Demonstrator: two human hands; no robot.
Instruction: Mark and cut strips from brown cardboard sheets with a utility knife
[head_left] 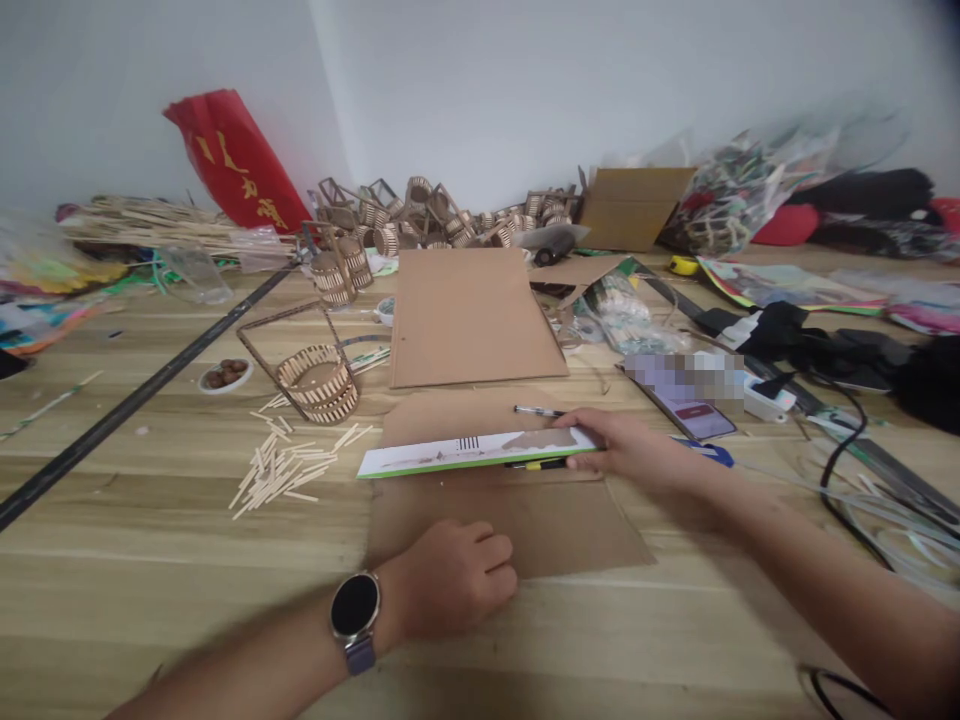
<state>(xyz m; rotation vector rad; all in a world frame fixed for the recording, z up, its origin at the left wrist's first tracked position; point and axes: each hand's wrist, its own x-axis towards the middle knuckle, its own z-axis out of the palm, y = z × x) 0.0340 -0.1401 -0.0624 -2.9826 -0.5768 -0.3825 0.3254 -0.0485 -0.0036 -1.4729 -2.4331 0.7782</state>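
Note:
My right hand (611,442) grips the right end of a long white printed card strip (472,447) with a green edge, thumb above and fingers below. A pen (536,410) shows just behind the strip, and a black-and-yellow tool (536,464) shows below it near my fingertips; whether the hand touches them I cannot tell. My left hand (457,575), a watch on its wrist, is curled into a loose fist at the near edge of a brown cardboard sheet (577,520). Nothing sticks out of that fist.
A small slatted wooden basket (316,385) with a tall handle stands left, by loose sticks (277,465) and a white bowl (225,376). Another cardboard piece (476,315) lies ahead. A phone (679,395) and cables (832,470) lie right. Many baskets (420,215) pile by the wall.

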